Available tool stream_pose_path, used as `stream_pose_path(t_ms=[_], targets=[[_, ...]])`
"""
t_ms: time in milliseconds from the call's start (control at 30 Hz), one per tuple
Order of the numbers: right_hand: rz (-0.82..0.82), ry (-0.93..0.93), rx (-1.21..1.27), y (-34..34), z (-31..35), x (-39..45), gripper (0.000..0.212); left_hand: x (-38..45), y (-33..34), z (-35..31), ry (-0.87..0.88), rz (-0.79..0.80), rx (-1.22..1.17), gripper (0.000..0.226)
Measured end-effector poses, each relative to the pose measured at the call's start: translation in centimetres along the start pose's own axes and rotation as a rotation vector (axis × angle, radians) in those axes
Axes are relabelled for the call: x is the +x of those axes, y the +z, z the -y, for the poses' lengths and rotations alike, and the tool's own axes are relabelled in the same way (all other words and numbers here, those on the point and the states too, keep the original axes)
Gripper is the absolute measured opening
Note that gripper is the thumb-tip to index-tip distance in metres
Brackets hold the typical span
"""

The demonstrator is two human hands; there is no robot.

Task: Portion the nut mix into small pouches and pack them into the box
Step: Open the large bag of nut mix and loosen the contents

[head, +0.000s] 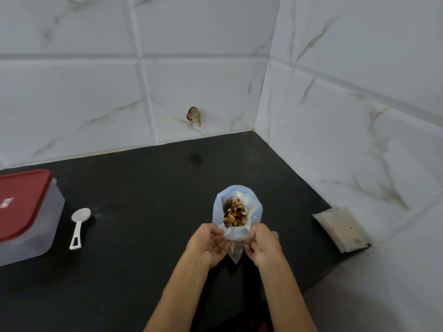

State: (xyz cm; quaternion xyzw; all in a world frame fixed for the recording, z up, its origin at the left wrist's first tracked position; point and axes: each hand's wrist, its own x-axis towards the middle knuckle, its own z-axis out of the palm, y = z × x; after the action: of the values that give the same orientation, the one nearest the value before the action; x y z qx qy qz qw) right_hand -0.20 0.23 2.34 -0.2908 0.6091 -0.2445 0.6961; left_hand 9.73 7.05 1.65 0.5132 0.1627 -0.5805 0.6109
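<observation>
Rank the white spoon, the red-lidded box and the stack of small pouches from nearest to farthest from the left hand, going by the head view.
From the left hand:
1. White spoon, to its left on the counter.
2. Stack of small pouches, far right by the wall.
3. Red-lidded box, at the left edge.

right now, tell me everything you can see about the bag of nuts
The bag is a clear, shiny plastic pouch with a bluish sheen, held over the black counter. Its mouth is spread wide open toward the camera, showing a brown and dark nut mix inside. The left hand and right hand pinch its near rim from either side.
</observation>
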Motion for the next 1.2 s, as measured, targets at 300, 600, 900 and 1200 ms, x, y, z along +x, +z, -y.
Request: stream_pose_path(t_ms=[300,600,900,1200], targets=[[-0.026,-0.031,-0.396,-1.6,0.9,0.4,0.025,-0.5,-0.6,-0.7,0.127,-0.069,0.651,0.028],[-0.379,-0.449,-1.190,-1.7,3.2,-1.9,0.061,-0.3,1.6,-1.6,0.542,-0.292,1.086,0.067],[-0.275,-0.471,-0.835,-2.0,2.8,2.6,0.019,1.7,1.8,-0.2,0.440,-0.183,0.744,0.013],[-0.083,-0.043,-0.143,-2.8,3.2,3.3,0.012,0.5,-0.2,0.0,0.032,0.064,0.250,0.032]])
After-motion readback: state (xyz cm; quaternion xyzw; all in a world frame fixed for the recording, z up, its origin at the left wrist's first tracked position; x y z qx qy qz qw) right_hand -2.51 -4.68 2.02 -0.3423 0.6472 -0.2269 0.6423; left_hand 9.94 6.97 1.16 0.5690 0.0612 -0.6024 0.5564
